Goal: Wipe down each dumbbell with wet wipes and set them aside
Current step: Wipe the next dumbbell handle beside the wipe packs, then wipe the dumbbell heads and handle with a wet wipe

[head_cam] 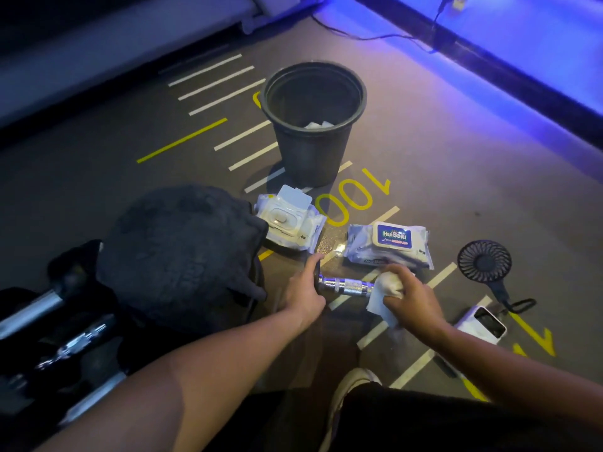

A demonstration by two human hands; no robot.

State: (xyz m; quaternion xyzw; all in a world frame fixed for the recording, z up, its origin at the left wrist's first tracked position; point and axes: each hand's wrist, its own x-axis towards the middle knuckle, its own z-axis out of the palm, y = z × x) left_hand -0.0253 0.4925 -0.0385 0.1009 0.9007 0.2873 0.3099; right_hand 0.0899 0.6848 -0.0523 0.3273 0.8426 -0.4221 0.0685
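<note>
A small dumbbell with a chrome handle (346, 284) lies crosswise in front of me above the floor. My left hand (305, 290) grips its dark left end. My right hand (409, 296) holds a white wet wipe (385, 293) wrapped around the right end, which is hidden. Two wet wipe packs lie just beyond: one with its lid flipped open (290, 221), one shut with a blue label (390, 244). More dumbbells with chrome handles (65, 340) lie at the lower left.
A black bucket (311, 151) with used wipes inside stands behind the packs. A dark cloth bundle (182, 252) sits to the left. A small black fan (486, 265) and a white power bank (483, 322) lie on the right. My shoe (349, 386) is below.
</note>
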